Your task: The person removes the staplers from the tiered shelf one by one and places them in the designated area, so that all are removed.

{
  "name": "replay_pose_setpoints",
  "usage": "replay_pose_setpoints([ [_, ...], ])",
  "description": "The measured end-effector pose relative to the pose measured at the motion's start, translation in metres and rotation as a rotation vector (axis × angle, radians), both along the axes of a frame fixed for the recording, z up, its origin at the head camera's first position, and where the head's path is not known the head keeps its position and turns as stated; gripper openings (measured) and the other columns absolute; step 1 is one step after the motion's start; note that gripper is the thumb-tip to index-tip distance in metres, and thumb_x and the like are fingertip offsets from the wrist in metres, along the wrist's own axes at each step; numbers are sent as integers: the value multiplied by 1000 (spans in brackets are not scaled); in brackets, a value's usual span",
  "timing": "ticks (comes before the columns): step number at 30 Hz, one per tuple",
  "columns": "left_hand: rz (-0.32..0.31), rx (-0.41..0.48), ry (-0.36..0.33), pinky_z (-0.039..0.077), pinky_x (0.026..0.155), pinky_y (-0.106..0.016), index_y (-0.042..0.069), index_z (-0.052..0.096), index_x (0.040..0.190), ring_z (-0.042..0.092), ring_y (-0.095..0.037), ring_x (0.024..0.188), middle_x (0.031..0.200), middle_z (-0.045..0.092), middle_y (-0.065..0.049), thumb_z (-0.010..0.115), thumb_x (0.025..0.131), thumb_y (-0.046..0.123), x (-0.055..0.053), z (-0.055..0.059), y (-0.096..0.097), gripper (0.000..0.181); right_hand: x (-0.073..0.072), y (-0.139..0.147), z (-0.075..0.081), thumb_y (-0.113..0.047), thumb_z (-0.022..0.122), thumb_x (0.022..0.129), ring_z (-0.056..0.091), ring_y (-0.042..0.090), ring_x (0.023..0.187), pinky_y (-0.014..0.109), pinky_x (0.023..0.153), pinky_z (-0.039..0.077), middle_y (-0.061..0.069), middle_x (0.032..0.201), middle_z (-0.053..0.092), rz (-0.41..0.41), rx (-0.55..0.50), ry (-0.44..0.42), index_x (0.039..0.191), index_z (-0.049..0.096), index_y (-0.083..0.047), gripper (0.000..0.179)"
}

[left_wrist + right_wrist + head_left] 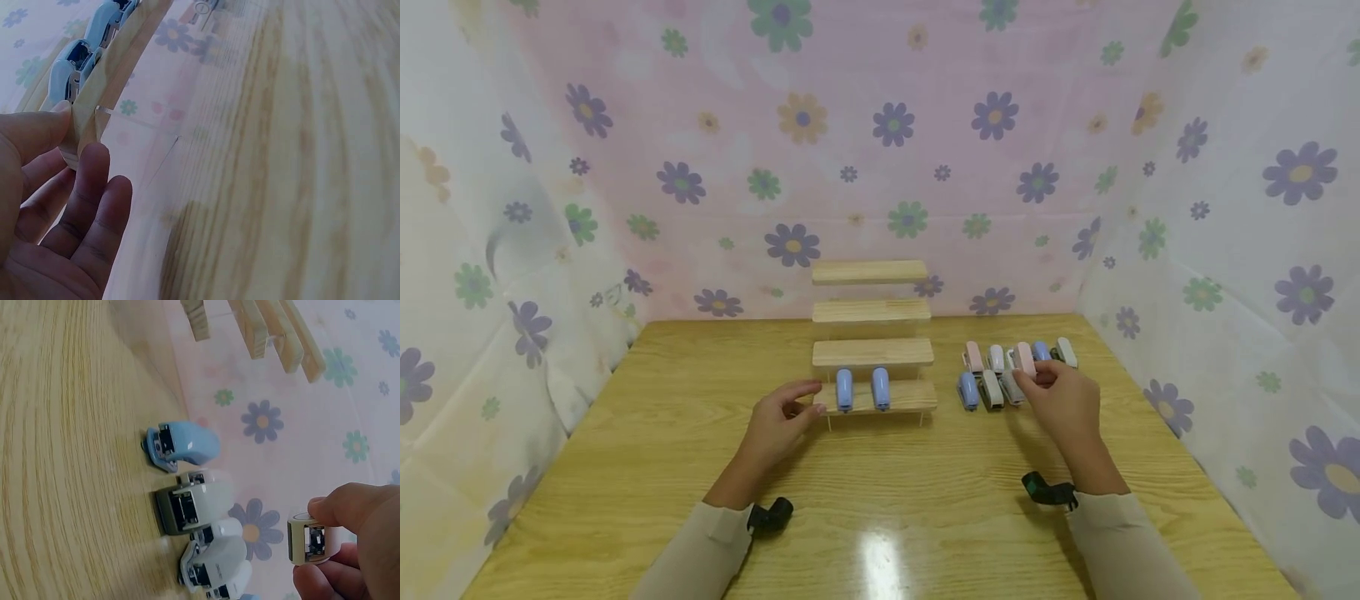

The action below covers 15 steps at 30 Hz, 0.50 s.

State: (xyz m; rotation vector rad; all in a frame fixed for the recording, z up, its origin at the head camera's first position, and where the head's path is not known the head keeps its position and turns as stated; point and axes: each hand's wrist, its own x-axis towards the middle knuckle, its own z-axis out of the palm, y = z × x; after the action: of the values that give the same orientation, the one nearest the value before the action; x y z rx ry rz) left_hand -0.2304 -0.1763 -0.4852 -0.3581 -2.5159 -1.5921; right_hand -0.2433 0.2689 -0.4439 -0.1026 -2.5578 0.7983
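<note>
Between thumb and fingers, my right hand point(1067, 406) pinches a small pink stapler point(1024, 357). In the right wrist view this stapler point(306, 540) shows its end, raised beside the other staplers. My left hand point(778, 425) holds the left end of the lowest step of a tiered wooden stand point(872, 352). The left wrist view has the thumb at that step's end point(84, 122) with fingers curled around below. Two blue staplers point(844, 389) stand side by side on the lowest step.
To the right of the stand, two rows of mini staplers sit on the wooden table point(700, 367): a blue one point(967, 392), a grey-white one point(991, 389), a pink one point(973, 357) and several more. Flower-patterned cloth point(850, 208) encloses the back and sides.
</note>
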Motion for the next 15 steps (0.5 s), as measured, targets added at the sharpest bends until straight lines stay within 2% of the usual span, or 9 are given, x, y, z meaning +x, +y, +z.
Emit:
replay_pose_setpoints([
  [6, -7, 4, 13, 59, 79, -22, 14, 71, 133, 72, -19, 97, 141, 65, -6, 75, 98, 23, -1, -1, 0, 37, 1, 8, -3, -47, 72, 95, 75, 31, 88, 52, 79, 59, 15, 98, 79, -26, -22, -20, 120, 75, -1, 52],
  [15, 3, 1, -6, 59, 80, -22, 14, 71, 133, 71, -20, 98, 141, 65, -4, 75, 98, 22, 1, 2, 0, 36, -2, 15, -8, -45, 74, 95, 73, 31, 84, 48, 71, 59, 15, 95, 78, -28, 1, -16, 117, 75, 0, 49],
])
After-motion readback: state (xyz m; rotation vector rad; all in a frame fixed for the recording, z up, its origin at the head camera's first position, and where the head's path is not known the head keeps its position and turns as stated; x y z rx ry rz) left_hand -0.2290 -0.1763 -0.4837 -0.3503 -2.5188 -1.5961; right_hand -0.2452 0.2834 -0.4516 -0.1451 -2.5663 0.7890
